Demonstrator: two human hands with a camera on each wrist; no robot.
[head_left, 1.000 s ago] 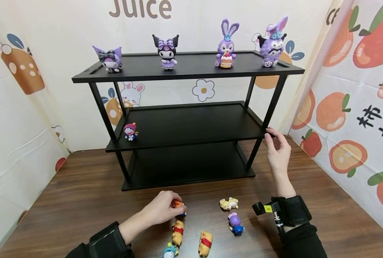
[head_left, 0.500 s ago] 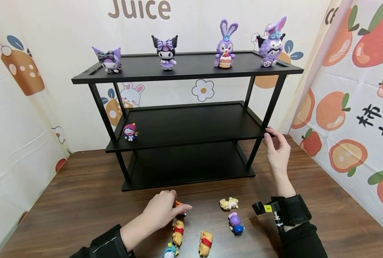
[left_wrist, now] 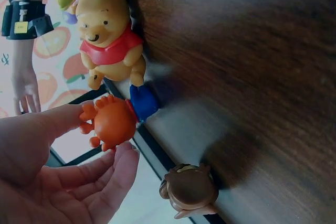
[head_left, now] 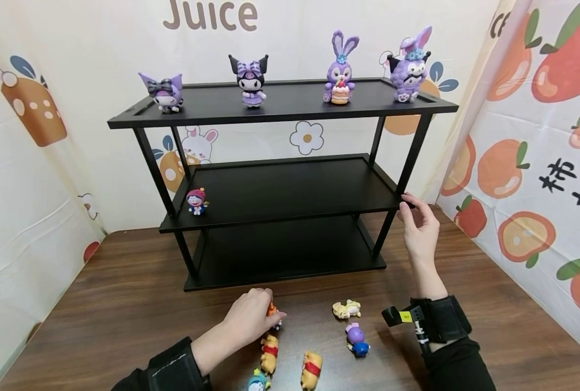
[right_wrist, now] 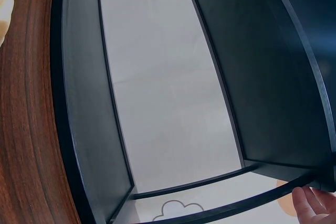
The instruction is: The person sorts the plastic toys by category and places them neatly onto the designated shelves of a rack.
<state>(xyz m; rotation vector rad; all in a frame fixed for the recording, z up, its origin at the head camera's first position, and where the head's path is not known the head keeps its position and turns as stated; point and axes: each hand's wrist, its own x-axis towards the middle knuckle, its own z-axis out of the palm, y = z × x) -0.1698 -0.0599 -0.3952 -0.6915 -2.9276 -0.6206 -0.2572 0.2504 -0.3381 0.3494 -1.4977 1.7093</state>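
In front of the black three-tier rectangular shelf (head_left: pixel 290 190), a person's left hand (head_left: pixel 248 317) holds a small orange-headed, blue-bodied plastic figure (left_wrist: pixel 114 123) between thumb and fingers, a narrow grip about the head; the right hand (head_left: pixel 421 233) pinches the right end of the shelf's middle tier. The figure is just out from the shelf's front edge, its long axis tilted, head toward the shelf, blue end toward a yellow bear figure in a red shirt (head_left: pixel 269 353) farther out from the shelf; any move to the shelf would likely turn on that tilt, with the left hand the nearer. The palm hides much of the figure in the head view, and whether its base touches the wood cannot be told; a brown figure (left_wrist: pixel 190 187) before the shelf shows only in the left wrist view; a turquoise-hooded figure (head_left: pixel 257 381), farthest from the shelf, is cut off below.
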